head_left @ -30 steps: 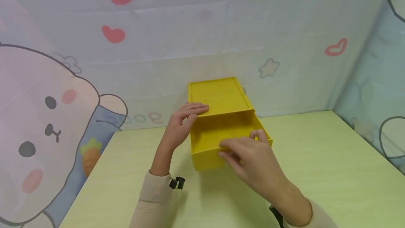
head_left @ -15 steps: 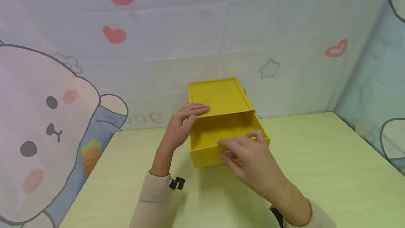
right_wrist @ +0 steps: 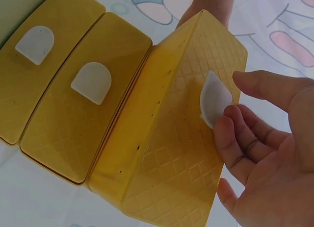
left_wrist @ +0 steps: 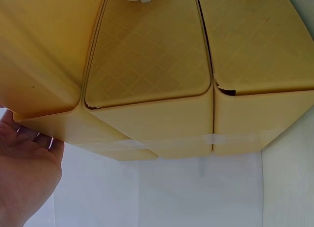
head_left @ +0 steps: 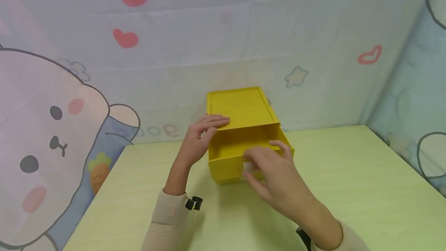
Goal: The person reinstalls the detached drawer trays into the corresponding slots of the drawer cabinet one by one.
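Note:
A yellow drawer cabinet [head_left: 240, 105] has its top drawer [head_left: 226, 167] pulled partway out, and the inside that shows is bare. My left hand [head_left: 200, 140] rests on the front left corner of the cabinet's top, fingers laid over it. At the drawer front, my right hand [head_left: 278, 177] has its fingertips at the white tab handle [right_wrist: 216, 99]. In the right wrist view, the fingers are loosely bent and touch the handle's edge, while the thumb stands apart from it. Below the top drawer, two lower drawers [right_wrist: 86, 97] are closed.
The cabinet stands on a pale green table [head_left: 334, 181] near a printed backdrop [head_left: 195, 30]. White tabs [right_wrist: 92, 82] mark the lower drawer fronts. Clear tape [left_wrist: 130, 143] crosses the cabinet's side.
The top drawer has slid a little way back into the cabinet, with my right hand's fingers at its front. White handle now shows between right fingers and thumb. My left hand has stayed put.

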Tool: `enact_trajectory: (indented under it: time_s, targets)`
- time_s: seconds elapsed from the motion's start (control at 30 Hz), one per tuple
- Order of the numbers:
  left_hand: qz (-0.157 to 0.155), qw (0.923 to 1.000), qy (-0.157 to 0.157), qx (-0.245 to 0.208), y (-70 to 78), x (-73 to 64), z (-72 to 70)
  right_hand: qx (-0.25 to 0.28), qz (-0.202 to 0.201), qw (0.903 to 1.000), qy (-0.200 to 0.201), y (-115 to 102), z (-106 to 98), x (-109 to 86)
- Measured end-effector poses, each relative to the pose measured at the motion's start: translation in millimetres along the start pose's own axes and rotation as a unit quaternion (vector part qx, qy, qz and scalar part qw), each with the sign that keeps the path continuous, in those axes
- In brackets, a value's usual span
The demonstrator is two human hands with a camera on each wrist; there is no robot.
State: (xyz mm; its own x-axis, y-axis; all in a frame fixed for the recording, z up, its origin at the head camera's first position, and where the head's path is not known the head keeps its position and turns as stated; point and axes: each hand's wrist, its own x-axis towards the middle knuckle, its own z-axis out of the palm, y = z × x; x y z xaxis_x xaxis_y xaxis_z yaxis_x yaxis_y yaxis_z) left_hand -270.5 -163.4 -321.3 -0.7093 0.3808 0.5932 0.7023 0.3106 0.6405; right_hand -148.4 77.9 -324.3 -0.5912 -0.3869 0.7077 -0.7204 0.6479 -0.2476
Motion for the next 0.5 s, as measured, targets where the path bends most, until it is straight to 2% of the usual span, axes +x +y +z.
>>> enact_trajectory:
  time_s: [0.13, 0.5]
  targets:
    - [-0.003, 1.0000, -0.006, 0.000, -1.2, -1.4, 0.5, -0.007, -0.011, 0.9999, 0.000, -0.2, 1.7, -2.1]
    - [-0.011, 0.9999, -0.009, 0.000, 2.6, -0.2, -1.8, -0.031, -0.006, 0.9994, -0.014, 2.5, 0.9, -1.2]
